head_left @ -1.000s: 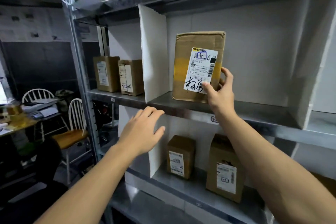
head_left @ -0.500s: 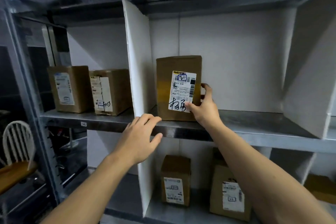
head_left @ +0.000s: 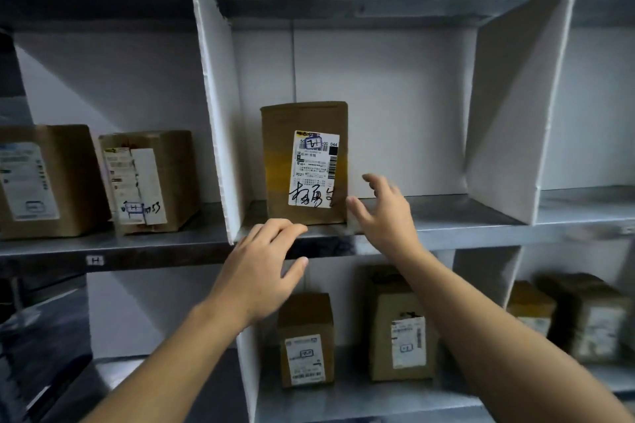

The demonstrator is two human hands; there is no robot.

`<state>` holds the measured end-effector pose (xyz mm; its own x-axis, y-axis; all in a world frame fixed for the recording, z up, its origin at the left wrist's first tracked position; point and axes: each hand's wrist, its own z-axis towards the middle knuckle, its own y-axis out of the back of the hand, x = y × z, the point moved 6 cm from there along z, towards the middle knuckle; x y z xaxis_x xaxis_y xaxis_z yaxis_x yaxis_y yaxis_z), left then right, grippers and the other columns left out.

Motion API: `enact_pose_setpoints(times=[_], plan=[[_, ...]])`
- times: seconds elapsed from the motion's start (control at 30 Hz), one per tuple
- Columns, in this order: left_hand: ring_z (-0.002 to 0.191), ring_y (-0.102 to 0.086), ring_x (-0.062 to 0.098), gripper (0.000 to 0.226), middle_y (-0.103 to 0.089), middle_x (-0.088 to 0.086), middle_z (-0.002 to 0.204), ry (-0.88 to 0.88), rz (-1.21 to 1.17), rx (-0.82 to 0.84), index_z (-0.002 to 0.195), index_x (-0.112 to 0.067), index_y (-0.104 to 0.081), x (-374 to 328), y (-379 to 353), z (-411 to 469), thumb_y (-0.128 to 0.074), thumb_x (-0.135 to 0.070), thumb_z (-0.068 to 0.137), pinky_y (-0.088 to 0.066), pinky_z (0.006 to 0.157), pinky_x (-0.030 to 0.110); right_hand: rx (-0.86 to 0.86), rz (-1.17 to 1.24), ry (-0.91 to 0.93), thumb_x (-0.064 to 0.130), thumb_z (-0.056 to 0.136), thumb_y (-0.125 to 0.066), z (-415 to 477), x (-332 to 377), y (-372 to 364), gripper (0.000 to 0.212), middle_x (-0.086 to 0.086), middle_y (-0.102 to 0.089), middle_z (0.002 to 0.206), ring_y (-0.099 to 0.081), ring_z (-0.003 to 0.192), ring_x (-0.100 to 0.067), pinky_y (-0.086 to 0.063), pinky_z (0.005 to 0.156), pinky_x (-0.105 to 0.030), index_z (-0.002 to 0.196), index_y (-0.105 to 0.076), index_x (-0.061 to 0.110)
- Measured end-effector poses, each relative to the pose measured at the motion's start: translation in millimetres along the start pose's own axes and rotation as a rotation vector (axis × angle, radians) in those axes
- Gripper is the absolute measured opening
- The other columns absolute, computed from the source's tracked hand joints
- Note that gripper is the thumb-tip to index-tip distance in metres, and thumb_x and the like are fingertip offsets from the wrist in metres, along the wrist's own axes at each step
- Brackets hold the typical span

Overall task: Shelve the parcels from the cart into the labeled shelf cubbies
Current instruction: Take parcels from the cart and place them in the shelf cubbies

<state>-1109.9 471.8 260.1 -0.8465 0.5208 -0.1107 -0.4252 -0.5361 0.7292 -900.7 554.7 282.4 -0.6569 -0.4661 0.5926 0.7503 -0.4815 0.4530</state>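
Note:
A brown cardboard parcel (head_left: 281, 161) with a white shipping label and black handwriting stands upright in the middle cubby of the metal shelf (head_left: 446, 220), near the left white divider (head_left: 213, 106). My right hand (head_left: 385, 213) hovers just right of the parcel's lower corner, fingers spread, holding nothing. My left hand (head_left: 261, 271) hangs in front of the shelf's front edge below the parcel, fingers relaxed and empty. The cart is out of view.
Two brown parcels (head_left: 51, 178) (head_left: 151, 178) stand in the left cubby, marked by an "H" tag (head_left: 95, 260) on the shelf edge. Several parcels (head_left: 305, 340) stand on the lower shelf. A slanted white divider (head_left: 515, 120) bounds the middle cubby on the right.
My right hand has let go of the parcel, which now stands on the shelf, and has drawn back to the right. The view has shifted closer and to the right.

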Motion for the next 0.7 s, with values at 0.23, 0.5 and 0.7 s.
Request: enact_pose_setpoints(times=[0.23,0.5,0.7], plan=[[0.114,-0.045,0.006,0.046,-0.048,-0.014,0.127,-0.164,-0.148,0.039,0.134,-0.032,-0.046,-74,-42,32,-0.048,-0.047,0.090,-0.042,0.093,0.029,-0.097,-0.437,0.192,0.033,0.095,-0.064,-52,-39,85,0.038,-0.010,-0.064,0.122,-0.060,0.108,-0.032,-0.052,0.087,-0.041,0.124,-0.064,0.010],[0.122,-0.042,0.014,0.050,-0.049,-0.007,0.132,-0.360,-0.249,0.084,0.133,-0.028,-0.048,-209,-123,62,-0.052,-0.046,0.087,-0.038,0.102,0.038,-0.068,-0.809,-0.008,0.038,0.093,-0.057,-118,-128,219,0.036,-0.012,-0.067,0.115,-0.062,0.104,-0.039,-0.056,0.077,-0.049,0.114,-0.068,0.011],[0.126,-0.040,0.018,0.052,-0.047,-0.005,0.136,-0.533,-0.336,0.188,0.138,-0.027,-0.045,-357,-193,74,-0.053,-0.043,0.089,-0.032,0.106,0.037,0.002,-1.049,-0.257,0.043,0.094,-0.054,-194,-195,348,0.040,-0.009,-0.063,0.119,-0.058,0.113,-0.035,-0.053,0.083,-0.045,0.122,-0.062,0.016]])
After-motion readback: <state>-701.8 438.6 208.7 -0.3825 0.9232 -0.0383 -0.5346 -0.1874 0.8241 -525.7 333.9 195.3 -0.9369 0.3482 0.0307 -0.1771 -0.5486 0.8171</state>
